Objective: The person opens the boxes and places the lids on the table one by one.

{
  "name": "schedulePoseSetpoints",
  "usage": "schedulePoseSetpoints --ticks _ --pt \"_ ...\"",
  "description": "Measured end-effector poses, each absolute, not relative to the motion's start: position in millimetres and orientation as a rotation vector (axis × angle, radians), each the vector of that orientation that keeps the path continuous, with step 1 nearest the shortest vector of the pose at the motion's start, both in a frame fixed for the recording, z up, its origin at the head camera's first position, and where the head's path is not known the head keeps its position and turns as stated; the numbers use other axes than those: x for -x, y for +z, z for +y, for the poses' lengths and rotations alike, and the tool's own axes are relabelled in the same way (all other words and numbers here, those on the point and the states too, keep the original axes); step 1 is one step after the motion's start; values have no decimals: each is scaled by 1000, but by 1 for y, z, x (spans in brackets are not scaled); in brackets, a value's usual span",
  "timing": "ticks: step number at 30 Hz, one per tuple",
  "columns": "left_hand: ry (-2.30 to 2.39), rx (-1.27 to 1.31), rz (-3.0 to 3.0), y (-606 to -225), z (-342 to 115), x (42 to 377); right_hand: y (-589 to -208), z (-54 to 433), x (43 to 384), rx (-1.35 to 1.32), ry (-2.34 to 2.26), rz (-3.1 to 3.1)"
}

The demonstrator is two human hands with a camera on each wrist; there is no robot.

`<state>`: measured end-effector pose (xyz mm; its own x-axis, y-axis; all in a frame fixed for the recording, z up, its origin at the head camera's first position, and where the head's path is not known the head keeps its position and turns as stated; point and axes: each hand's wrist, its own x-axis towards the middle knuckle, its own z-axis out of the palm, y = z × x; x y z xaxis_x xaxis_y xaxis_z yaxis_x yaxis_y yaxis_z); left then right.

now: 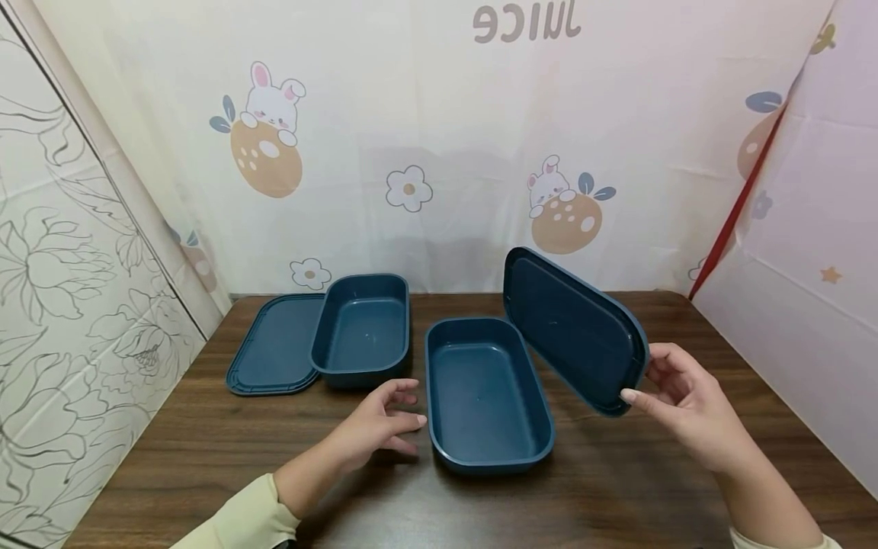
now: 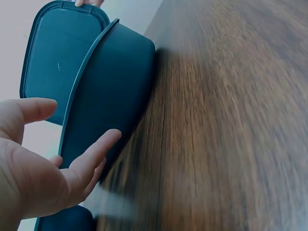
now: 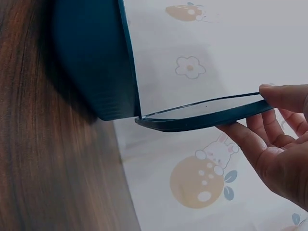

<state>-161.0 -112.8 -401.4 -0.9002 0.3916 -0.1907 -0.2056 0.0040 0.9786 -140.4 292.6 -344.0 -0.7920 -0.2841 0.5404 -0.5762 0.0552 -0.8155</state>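
Note:
A dark blue rectangular lid (image 1: 572,328) is tilted up on the right, pinched at its near end by my right hand (image 1: 693,408) between thumb and fingers. The right wrist view shows the lid (image 3: 207,118) edge-on, its far end close by the container's rim. A blue open container (image 1: 483,404) sits on the table just left of the lid, with nothing inside. My left hand (image 1: 377,427) is at this container's left side, fingers spread and loosely bent. In the left wrist view the container's outer wall (image 2: 110,82) is right by those fingers; whether they touch is unclear.
Farther left stands a second open blue container (image 1: 363,335). Another blue lid (image 1: 277,347) lies flat beside it, its right edge behind the container. All rest on a brown wood-grain table (image 1: 206,457). A printed cloth (image 1: 466,229) hangs behind the table's far edge.

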Motion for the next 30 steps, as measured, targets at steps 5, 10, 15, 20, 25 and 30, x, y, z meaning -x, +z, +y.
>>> schedulePoseSetpoints --ticks 5,10,15,20,25,30 --pt "2013 -147 1784 -402 -108 162 -350 296 141 -933 1913 -2016" --pt "2043 -108 1732 -404 -103 162 -356 301 140 -962 2075 -1941" --pt "2052 -90 1724 -406 -101 160 -364 303 140 -925 2214 -1863" --pt "2057 -82 1697 -406 -98 158 -370 307 139 -855 2309 -1810" --pt "2080 -67 1671 -408 -93 157 -375 309 137 -789 2378 -1777" --pt "2102 -58 1682 -409 -89 157 -378 310 136 -744 2420 -1746"
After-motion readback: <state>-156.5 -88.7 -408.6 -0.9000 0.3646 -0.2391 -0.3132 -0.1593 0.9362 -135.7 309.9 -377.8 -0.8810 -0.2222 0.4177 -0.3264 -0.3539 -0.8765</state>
